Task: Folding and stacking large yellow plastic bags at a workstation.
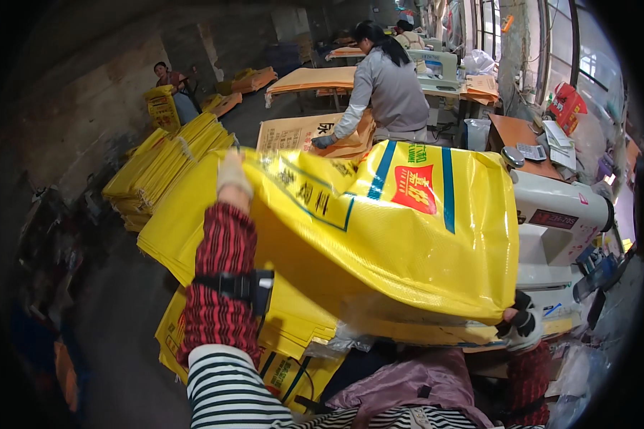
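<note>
A large glossy yellow woven sack (451, 264) with blue stripes and a red emblem is stretched in front of me, its near edge lifted and bulging. My left hand (234, 175), in a pale glove, is closed on the sack's far left edge; its fingertips are partly hidden. At the near right corner, my right hand (522, 327), in a black-and-white glove, pinches the sack. More yellow sacks (186, 229) lie stacked beneath and left of it. The white sewing machine (558, 207) stands just beyond the sack's right side.
A tall pile of yellow sacks (166, 168) is at the left. Ahead, a person in grey (393, 93) handles brown sacks (286, 132) on a table. Another person (170, 93) stands far left with a yellow sack. A calculator (531, 151) and papers lie by the window.
</note>
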Motion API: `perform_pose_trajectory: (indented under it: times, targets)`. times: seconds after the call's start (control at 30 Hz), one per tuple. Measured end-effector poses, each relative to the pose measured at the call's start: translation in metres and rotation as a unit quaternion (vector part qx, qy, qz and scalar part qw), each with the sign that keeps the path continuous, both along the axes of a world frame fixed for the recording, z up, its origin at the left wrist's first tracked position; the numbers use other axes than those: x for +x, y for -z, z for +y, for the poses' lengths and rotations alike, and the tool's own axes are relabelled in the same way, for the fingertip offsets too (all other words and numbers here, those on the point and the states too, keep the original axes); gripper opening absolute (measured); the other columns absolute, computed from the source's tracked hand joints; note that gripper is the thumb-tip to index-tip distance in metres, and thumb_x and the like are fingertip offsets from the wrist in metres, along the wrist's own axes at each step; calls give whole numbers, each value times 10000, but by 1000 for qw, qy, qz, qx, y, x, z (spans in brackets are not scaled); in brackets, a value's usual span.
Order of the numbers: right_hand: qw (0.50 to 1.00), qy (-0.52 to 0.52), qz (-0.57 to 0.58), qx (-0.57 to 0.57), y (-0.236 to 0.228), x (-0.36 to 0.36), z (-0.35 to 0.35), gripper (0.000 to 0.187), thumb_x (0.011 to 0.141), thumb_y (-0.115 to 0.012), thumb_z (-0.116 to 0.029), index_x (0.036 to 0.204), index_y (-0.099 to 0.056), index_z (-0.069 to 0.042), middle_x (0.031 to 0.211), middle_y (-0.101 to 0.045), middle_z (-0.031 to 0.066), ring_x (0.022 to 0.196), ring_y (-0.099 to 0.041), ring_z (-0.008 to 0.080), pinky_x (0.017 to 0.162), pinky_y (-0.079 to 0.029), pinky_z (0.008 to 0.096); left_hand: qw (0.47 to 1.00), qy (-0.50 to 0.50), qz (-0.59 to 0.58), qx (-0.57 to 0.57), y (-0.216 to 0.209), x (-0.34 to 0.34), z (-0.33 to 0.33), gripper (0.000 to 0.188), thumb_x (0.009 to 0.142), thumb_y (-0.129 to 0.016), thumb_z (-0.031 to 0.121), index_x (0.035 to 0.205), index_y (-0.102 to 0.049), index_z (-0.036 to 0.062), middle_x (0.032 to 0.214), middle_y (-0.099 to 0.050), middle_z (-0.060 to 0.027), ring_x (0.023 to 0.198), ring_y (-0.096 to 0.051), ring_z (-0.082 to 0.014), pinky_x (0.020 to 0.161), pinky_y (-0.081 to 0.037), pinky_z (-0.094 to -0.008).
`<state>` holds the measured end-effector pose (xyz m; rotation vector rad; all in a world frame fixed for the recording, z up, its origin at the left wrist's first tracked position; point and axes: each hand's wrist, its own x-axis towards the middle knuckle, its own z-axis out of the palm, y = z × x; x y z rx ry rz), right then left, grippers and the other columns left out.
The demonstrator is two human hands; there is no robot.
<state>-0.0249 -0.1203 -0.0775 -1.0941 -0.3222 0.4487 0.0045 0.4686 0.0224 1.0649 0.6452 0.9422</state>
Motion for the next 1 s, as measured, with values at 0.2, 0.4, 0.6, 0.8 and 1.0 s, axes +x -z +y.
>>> perform_pose_trajectory:
  times: [0.2,0.4,0.6,0.8,1.0]
  targets:
    - [998,25,-18,-56,56,39,-6,427,789,-657,-221,1115,-554,35,1028,-623,94,894,-610,168,777,-508,264,658,-382,-4,649,-126,-73,-125,252,891,-578,225,864,-620,-22,721,-613,-85,607,-557,-161,555,-462,-329]
    - [990,6,-80,-118,80,37,41,189,785,-643,-100,936,-627,12,837,-645,59,771,-596,141,710,-479,249,880,-346,-78,318,0,-171,-17,250,879,-592,159,1033,-610,-37,934,-635,-99,790,-595,-182,706,-482,-321]
    - [928,-270,-126,-225,86,-3,83,306,793,-673,-80,1088,-637,-6,1022,-679,81,911,-614,126,808,-476,258,983,-19,-182,-22,130,-212,-50,410,948,-482,357,1231,-486,62,1179,-561,-95,1026,-557,-223,902,-456,-382]
    - [712,-388,-460,-362,101,-69,135,370,739,-597,-278,952,-618,24,876,-656,204,838,-638,351,732,-508,391,988,21,41,-145,207,-235,-37,315,888,-512,107,1192,-512,23,1106,-588,-110,1018,-569,-267,839,-494,-373]
    - [685,-111,-374,-616,141,-28,102,259,770,-572,-274,935,-630,-83,838,-654,169,811,-639,332,709,-499,440,863,-125,483,84,206,-353,13,304,821,-604,149,1067,-562,-25,1024,-614,-185,864,-620,-336,711,-517,-435]
